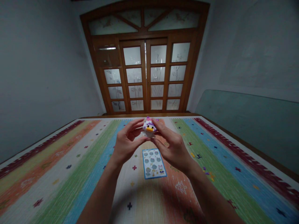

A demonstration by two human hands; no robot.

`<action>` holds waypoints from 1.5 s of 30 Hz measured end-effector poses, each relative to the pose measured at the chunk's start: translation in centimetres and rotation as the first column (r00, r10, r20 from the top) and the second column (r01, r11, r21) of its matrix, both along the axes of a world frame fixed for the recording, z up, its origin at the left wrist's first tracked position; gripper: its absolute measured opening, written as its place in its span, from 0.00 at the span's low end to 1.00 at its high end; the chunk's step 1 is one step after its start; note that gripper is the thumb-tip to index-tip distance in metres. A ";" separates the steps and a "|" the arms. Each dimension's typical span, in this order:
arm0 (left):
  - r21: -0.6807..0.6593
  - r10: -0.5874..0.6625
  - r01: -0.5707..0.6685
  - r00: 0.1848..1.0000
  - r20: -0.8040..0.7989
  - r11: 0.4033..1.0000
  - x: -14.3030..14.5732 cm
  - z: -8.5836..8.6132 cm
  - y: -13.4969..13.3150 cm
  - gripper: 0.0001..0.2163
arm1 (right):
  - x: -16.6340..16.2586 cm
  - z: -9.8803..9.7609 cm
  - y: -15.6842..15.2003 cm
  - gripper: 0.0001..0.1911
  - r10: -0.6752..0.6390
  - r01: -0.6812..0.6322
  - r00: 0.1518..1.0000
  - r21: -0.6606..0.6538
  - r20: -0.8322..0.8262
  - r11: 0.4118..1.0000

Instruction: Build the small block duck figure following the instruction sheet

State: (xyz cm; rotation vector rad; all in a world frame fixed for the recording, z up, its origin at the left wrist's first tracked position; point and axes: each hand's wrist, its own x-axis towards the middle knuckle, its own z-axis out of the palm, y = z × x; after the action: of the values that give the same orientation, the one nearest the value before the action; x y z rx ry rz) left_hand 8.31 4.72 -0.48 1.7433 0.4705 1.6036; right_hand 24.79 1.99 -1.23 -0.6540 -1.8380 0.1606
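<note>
A small duck-like figure of building blocks point(149, 127), white with purple and pink on top and an orange beak, is held up above the table between both hands. My left hand point(127, 140) grips its left side, fingers curled behind and thumb beneath. On the other side, my right hand point(171, 143) holds it with the fingers near the top and the thumb at the bottom. The beak and black eyes face me. Below the hands, an instruction sheet point(154, 164) with a blue border and printed step pictures lies on the striped tablecloth.
Small purple and yellow pieces point(211, 176) lie right of my right forearm. The striped tablecloth point(88, 161) covers the table. Wooden doors with glass panes point(146, 74) stand beyond the far edge, with pale walls at both sides.
</note>
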 end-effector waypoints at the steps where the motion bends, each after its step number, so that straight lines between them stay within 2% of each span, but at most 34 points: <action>1: 0.012 -0.023 0.023 1.000 -0.013 1.000 -0.1 -0.1 0.1 0.25 | 0.0 0.0 0.0 0.33 -0.008 0.008 1.000 0.013 0.020 1.000; 5: 0.090 -0.062 0.068 0.996 -0.067 0.994 -0.2 -0.4 0.3 0.24 | 0.2 -0.3 0.2 0.34 -0.024 0.023 0.998 0.027 0.055 0.999; 13: 0.236 0.199 -0.155 0.964 -0.177 0.959 -0.2 -1.1 0.7 0.20 | 0.7 -0.5 0.9 0.31 -0.086 0.082 0.995 0.096 0.046 0.992; 19: 0.312 0.243 -0.184 0.956 -0.163 0.932 -0.3 -1.6 0.9 0.20 | 0.7 -0.3 0.8 0.30 -0.113 0.101 0.991 0.159 0.068 0.982; 24: 0.344 0.252 -0.185 0.954 -0.163 0.921 -0.2 -2.0 1.1 0.20 | 0.8 -0.3 0.9 0.29 -0.105 0.093 0.992 0.157 0.068 0.983; 28: 0.219 0.180 -0.141 0.969 -0.169 0.965 0.0 -2.1 1.6 0.20 | 0.9 -1.2 2.0 0.29 -0.066 0.063 0.997 0.099 0.034 0.993; 31: 0.052 0.019 -0.010 0.983 -0.182 0.999 0.0 -2.1 2.3 0.23 | 0.8 -2.5 3.4 0.28 -0.041 0.042 0.999 0.054 -0.004 0.998; 33: -0.071 -0.073 0.063 0.986 -0.149 0.995 0.0 -2.4 2.8 0.26 | 0.9 -3.5 4.3 0.28 -0.034 0.034 0.999 0.029 -0.012 0.999; 35: -0.199 -0.110 0.086 0.987 -0.113 0.976 -0.1 -2.8 3.2 0.31 | 0.9 -4.6 5.1 0.27 -0.034 0.034 0.999 0.025 0.000 0.999; 39: -0.438 -0.138 0.083 0.986 -0.094 0.895 -0.1 -4.0 3.7 0.34 | 0.8 -6.8 6.2 0.26 -0.024 0.023 0.997 0.021 0.067 1.000; 43: -0.486 -0.044 -0.033 0.988 -0.148 0.873 -0.3 -5.9 4.2 0.26 | 0.5 -9.0 6.6 0.27 0.002 -0.001 0.996 -0.013 0.091 1.000; 45: -0.492 -0.014 -0.068 0.987 -0.160 0.868 -0.6 -7.2 4.6 0.24 | 0.7 -9.8 6.7 0.30 -0.029 0.043 0.993 -0.122 0.117 0.992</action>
State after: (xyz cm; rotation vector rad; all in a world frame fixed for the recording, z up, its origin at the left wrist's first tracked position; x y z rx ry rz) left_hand 7.76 9.28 -7.67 1.4692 0.9036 1.2194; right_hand 25.51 8.64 -11.07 -0.7973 -1.9368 0.2186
